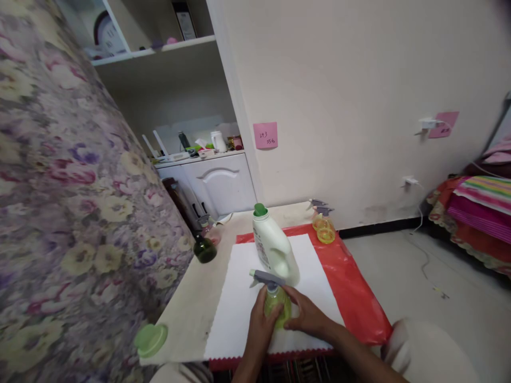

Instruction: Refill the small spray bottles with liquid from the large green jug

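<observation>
Near the front of the table, a clear spray bottle (282, 310) with yellow-green liquid sits between my two hands. Its grey trigger head (268, 277) is on, with the pale green nozzle pointing left. My left hand (261, 319) wraps the bottle's left side, thumb across the front. My right hand (306, 314) grips the right side with curled fingers. Just behind stands a large white jug (273, 244) with a handle and a green cap (260, 209). White paper (235, 298) lies beneath them. Whether the spray bottle touches the paper I cannot tell.
Spray bottles (326, 232) with yellow liquid stand at the back right on a red sheet (355, 287). A dark green bottle (205, 249) and a pinkish bottle (211, 230) stand at the left edge. A green lid-like item (151, 340) lies at the front left corner beside the floral curtain (99, 229).
</observation>
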### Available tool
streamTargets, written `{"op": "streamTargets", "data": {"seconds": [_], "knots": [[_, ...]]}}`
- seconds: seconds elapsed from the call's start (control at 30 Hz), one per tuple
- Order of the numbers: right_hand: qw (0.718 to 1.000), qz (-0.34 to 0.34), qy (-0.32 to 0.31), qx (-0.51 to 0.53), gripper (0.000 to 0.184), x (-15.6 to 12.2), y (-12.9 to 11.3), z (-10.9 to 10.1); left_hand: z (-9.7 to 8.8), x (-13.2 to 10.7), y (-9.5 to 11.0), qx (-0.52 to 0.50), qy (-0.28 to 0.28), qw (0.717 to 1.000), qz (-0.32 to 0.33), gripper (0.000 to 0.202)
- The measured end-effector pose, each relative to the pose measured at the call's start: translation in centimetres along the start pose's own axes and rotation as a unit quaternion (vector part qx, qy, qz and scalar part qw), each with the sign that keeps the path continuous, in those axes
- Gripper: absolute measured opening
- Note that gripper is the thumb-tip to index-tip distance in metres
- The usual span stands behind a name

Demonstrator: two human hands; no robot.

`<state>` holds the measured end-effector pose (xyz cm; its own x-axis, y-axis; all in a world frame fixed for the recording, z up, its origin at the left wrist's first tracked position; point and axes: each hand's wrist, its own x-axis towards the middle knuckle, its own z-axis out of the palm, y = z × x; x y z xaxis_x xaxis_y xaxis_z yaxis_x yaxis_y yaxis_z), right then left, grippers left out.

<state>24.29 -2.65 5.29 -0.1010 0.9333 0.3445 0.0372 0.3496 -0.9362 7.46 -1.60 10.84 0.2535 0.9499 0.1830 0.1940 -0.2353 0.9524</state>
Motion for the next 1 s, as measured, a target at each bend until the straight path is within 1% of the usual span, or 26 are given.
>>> {"op": "streamTargets", "data": {"seconds": [0.1,0.17,0.27,0.4,0.57,0.67,0.8,0.9,1.0], "knots": [[1.000,0.001,-0.023,0.001,0.095,-0.4,0.2,0.0,-0.9,-0.8,-0.5,-0.022,0.006,1.000,-0.003,0.057],[1.000,0.001,-0.020,-0.004,0.096,-0.6,-0.1,0.2,-1.5,-1.3,-0.9,-0.040,0.014,0.999,-0.013,0.058],[1.000,0.006,-0.004,-0.019,0.092,-1.0,-0.6,0.7,-2.2,-1.6,-1.7,-0.046,0.007,0.998,-0.037,0.054],[0.998,0.024,0.025,-0.047,0.087,-1.4,-1.2,1.6,-2.6,-1.4,-3.0,-0.049,0.002,0.997,-0.058,0.052],[0.994,0.025,0.065,-0.085,0.088,-0.8,-2.2,2.8,-2.7,-1.2,-4.3,-0.064,0.001,0.997,-0.047,0.045],[0.991,0.031,0.090,-0.094,0.090,-0.3,-2.5,4.0,-2.9,-1.1,-4.8,-0.067,0.002,0.997,-0.045,0.043],[0.982,0.055,0.158,-0.090,0.092,0.3,-2.0,6.0,-3.1,-0.9,-5.5,-0.073,0.011,0.996,-0.049,0.044],[0.972,0.054,0.208,-0.092,0.081,0.4,-1.7,7.1,-3.3,-0.7,-5.9,-0.086,0.000,0.995,-0.051,0.044],[0.973,0.040,0.212,-0.080,0.072,0.5,-2.1,7.4,-3.5,-0.6,-6.2,-0.087,0.000,0.995,-0.047,0.043]]}}
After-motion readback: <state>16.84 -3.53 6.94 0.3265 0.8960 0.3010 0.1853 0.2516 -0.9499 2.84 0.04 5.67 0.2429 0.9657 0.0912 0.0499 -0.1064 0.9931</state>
